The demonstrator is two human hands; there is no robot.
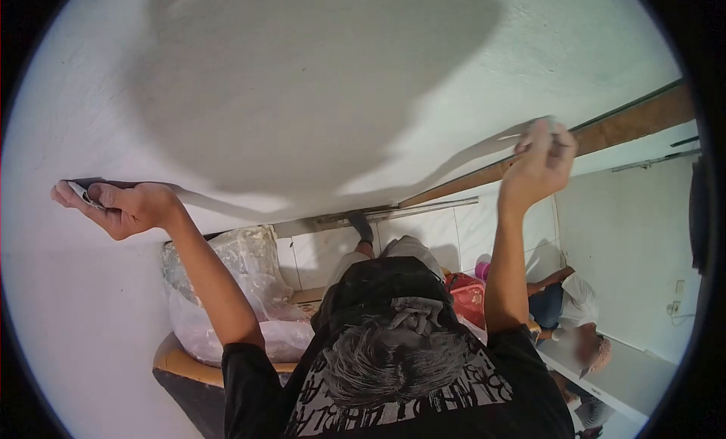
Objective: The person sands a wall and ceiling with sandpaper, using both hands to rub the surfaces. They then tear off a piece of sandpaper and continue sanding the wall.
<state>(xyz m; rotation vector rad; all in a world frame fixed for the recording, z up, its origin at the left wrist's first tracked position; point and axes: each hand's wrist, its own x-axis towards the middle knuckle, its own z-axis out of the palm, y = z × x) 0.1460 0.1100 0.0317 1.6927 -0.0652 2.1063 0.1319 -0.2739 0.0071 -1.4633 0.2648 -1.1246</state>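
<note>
Both arms are raised against a white wall (318, 76). My left hand (121, 206) is at the far left, fingers closed on a small flat white-and-grey piece (80, 192) pressed to the wall. At the right, my right hand (541, 163) pinches something thin and pale (546, 124) beside a brown wooden strip (628, 121); what it is I cannot tell. Below the arms I see dark hair and a black printed shirt (393, 378).
A bundle wrapped in clear plastic (234, 288) rests on a tan-edged seat (178, 363) at lower left. A red bag (469, 297) lies on the white tiled floor (423, 235). Another person (575, 307) sits low at the right by a white ledge.
</note>
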